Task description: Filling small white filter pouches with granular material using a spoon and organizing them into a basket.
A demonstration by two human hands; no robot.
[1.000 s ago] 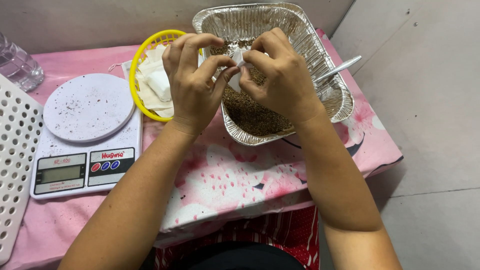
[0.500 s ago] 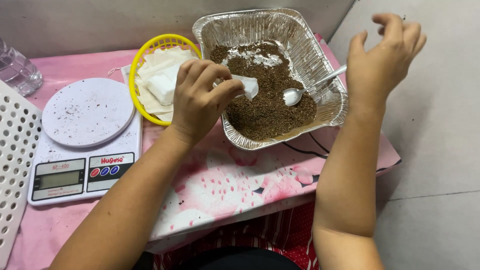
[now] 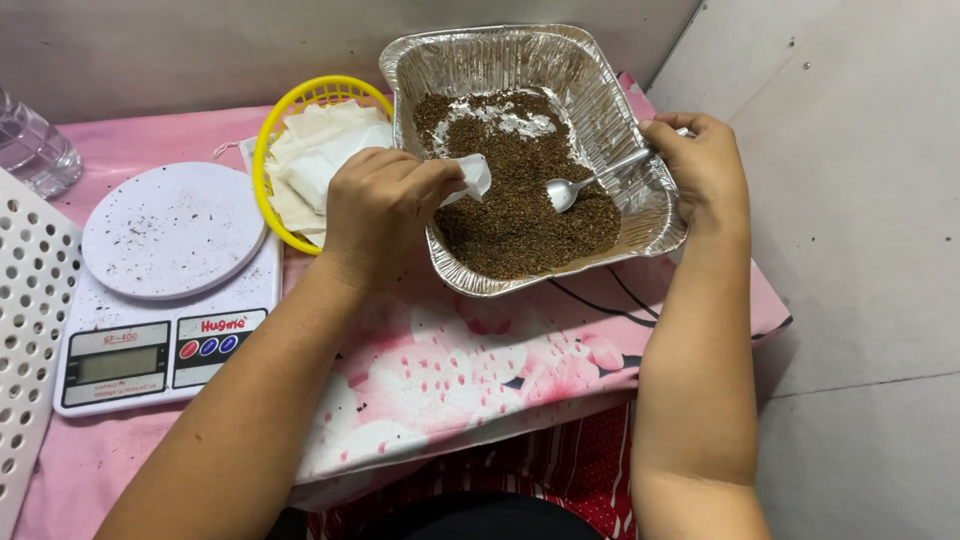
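Presently: two hands at a foil tray (image 3: 610,90) of brown granules, on a pink floral cloth (image 3: 450,370).

Left hand (image 3: 385,205), fingers closed, pinches a small white sachet (image 3: 472,177) over the tray's near-left rim. Right hand (image 3: 700,165), curled, grips the handle end of a metal spoon (image 3: 590,182) at the right rim; its long axis runs leftward and down, bowl resting in the granules just right of the sachet. Beside: yellow basket (image 3: 300,100) of white sachets, kitchen scale (image 3: 170,290), white perforated tray (image 3: 25,330), clear water bottle (image 3: 30,145).
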